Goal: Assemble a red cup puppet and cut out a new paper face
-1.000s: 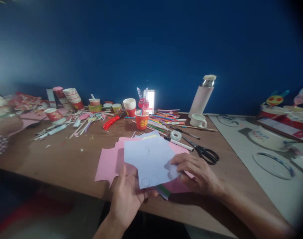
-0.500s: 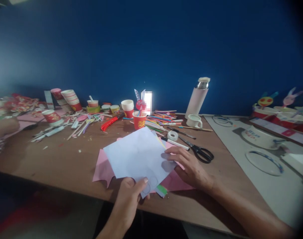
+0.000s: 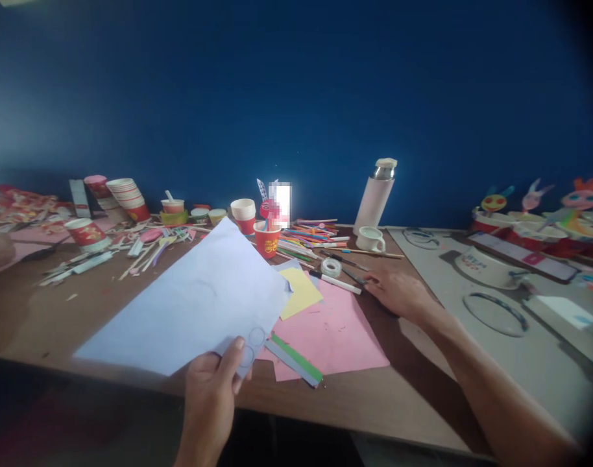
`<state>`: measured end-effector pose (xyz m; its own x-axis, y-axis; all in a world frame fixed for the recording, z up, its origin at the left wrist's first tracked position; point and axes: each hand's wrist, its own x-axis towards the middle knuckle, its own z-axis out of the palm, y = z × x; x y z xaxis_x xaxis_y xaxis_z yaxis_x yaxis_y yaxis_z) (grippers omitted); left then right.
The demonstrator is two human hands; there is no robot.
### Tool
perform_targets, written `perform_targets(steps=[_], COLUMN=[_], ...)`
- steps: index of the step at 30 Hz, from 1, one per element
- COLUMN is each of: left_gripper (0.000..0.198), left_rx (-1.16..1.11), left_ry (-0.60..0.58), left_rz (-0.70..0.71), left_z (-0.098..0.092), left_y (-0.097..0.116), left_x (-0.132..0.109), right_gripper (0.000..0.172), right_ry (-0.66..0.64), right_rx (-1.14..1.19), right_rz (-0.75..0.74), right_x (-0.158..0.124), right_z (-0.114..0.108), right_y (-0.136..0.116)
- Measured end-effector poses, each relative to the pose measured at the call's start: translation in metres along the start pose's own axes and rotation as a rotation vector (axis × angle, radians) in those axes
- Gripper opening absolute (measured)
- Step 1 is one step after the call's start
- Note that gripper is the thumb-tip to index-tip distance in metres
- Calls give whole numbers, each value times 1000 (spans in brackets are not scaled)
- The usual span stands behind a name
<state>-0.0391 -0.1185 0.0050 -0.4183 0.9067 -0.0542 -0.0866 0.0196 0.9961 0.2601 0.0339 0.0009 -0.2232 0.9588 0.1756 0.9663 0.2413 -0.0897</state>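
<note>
The left hand [image 3: 209, 384] pinches the paper [image 3: 189, 298], now swung toward the frame's lower left. The right hand [image 3: 398, 290] has left it for the scissors [image 3: 355, 277], right of centre; I can't tell its grip

Pretty clearly a craft corner: wooden table [image 3: 345, 402], blue wall [image 3: 296, 97] behind the pale thermos [image 3: 373, 204]. Coloured sticks [image 3: 316, 235] left of the thermos, stacked paper cups [image 3: 127, 200] farther left, pale sheet [image 3: 180, 305] with drawn circles nearer the wearer, cups topped with cartoonish faces [image 3: 581, 202] off right.
</note>
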Motion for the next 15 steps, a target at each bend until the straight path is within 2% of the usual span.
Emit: perform_targets(steps=[5,10,15], left_gripper=[38,34,28], left_rx=[-163,-394,-487], left_ry=[-26,-40,-15], left_rz=[-19,-103,-141], left_z=[-2,4,8], left_y=[-1,-5,-9], left_x=[6,7,10], right_gripper=[24,29,33], right_ry=[-142,-227,-246], right_rx=[1,-10,-45], right_rz=[18,1,32], right_x=[0,-4,-6], right_z=[-5,-9,-7], right_y=[18,17,15])
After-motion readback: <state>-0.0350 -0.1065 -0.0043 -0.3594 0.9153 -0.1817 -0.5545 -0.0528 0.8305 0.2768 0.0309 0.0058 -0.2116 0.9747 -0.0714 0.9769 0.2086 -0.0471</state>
